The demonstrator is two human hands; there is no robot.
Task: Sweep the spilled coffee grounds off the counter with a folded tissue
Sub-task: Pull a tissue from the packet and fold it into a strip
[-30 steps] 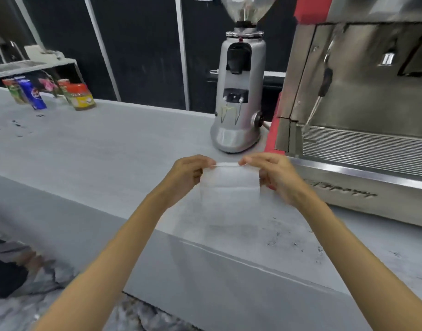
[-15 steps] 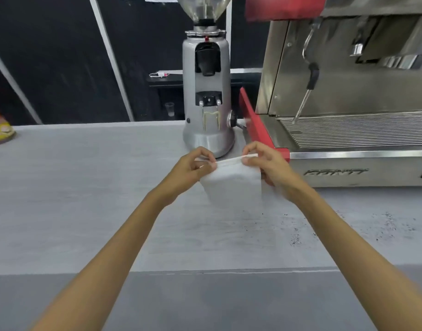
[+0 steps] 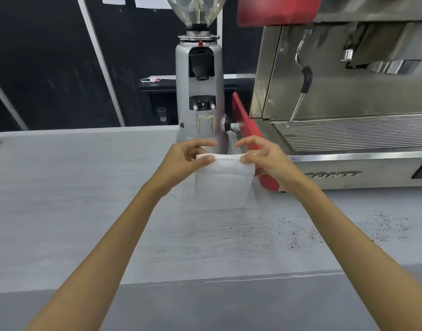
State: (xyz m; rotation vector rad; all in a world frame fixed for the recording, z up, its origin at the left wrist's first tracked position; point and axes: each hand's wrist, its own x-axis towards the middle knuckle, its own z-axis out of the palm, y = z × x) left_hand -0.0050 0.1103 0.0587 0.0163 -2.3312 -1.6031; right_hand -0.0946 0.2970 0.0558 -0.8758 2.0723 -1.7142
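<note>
Both hands up over the counter [image 3: 62, 199], holding a white tissue [image 3: 223, 185] betw. them. Left hand [image 3: 183, 161] pinches the top left corner w/ thumb and fingers; right hand [image 3: 264, 158] pinches the top right corner the same way, so the folded top edge runs straight across from one pinch to the other. The rest of the tissue hangs down below the pinches, its bottom edge near the counter (can't tell if it touches). Just behind the grip stands a grey coffee grinder [image 3: 200, 91], clear hopper on top. Behind the right hand and off to that side, a steel espresso machine [image 3: 348, 103] w/ red side panels, steam wand hanging at its front. The spilled coffee grounds [image 3: 298, 235] lie on the counter below and to the right of the tissue, dark specks scattered in patches, apart from the tissue, some more further right.
</note>
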